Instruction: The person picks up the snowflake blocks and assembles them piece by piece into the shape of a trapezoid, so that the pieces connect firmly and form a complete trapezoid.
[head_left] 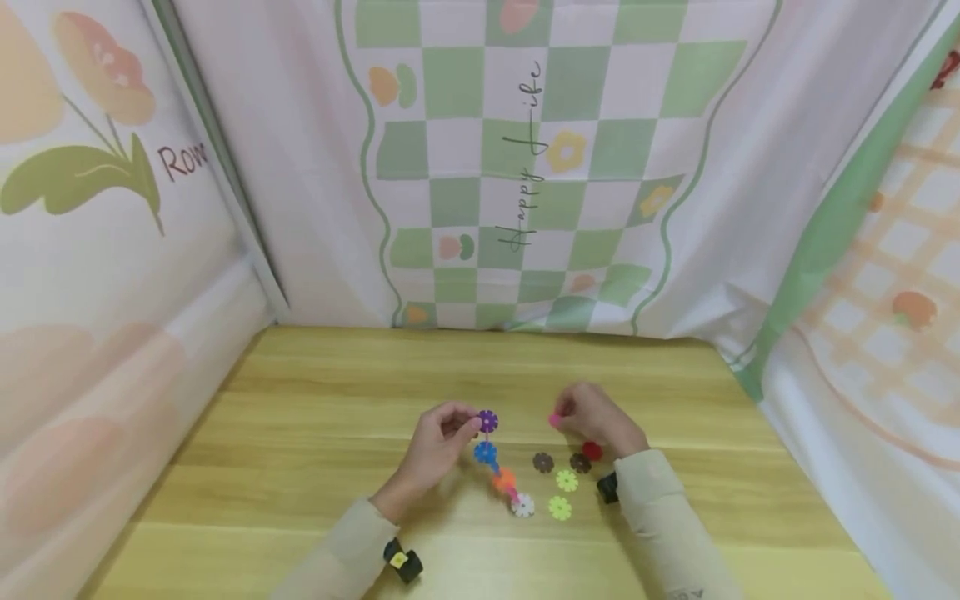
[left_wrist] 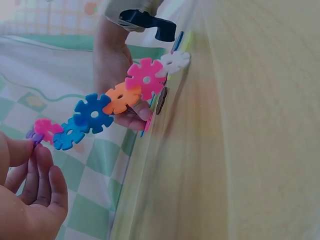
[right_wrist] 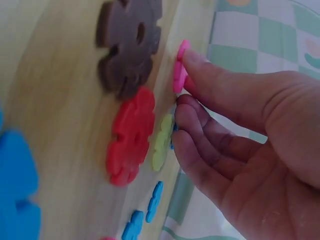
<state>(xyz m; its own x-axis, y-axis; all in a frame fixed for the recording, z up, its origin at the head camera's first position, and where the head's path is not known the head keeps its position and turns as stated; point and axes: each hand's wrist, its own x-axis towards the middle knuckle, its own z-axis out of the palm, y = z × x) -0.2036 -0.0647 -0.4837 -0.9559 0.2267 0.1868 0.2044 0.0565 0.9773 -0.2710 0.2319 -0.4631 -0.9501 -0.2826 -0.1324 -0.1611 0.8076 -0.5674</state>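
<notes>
My left hand (head_left: 435,442) pinches a purple notched disc (head_left: 488,421) between thumb and fingers. This disc is one end of a chain of interlocked flower-shaped discs. In the left wrist view the chain slants up through a pink disc (left_wrist: 48,129), two blue discs (left_wrist: 94,114), an orange disc (left_wrist: 121,97) and a larger-looking pink disc (left_wrist: 145,79) to a white disc (left_wrist: 175,61). Farther right, my right hand (head_left: 600,417) pinches a separate pink disc (right_wrist: 179,67) by thumb and fingers, at the tabletop.
Loose discs lie between and below the hands: two brown discs (head_left: 543,462), two yellow-green discs (head_left: 559,508) and a red disc (head_left: 592,451). Blue discs (right_wrist: 155,201) show in the right wrist view. Printed curtains (head_left: 525,275) border the wooden table (head_left: 300,392).
</notes>
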